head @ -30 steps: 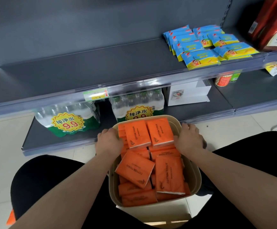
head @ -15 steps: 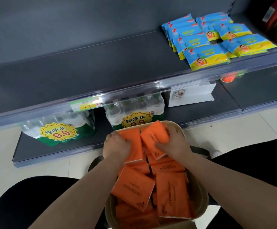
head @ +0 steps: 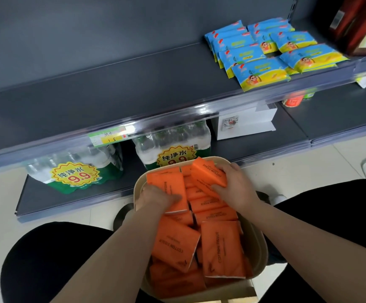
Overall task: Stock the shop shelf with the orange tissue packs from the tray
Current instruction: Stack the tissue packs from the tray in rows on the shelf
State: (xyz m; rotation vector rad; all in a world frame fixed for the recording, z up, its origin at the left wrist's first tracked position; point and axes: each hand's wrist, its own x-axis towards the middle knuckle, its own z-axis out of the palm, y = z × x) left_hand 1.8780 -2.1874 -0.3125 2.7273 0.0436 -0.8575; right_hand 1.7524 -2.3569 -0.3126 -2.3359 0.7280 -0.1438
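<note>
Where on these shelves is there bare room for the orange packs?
The upper shelf is bare from its left end to the blue packs at right. Below, water bottle packs and a white box crowd the lower shelf, with a bare patch right of the box.

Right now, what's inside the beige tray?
Lots of orange tissue packs, loosely piled. The left hand and the right hand each grip one. The tray bottom is hidden under the packs.

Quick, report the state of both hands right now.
Left hand: grips a flat orange tissue pack in the tray.
Right hand: holds a tilted orange tissue pack.
</note>
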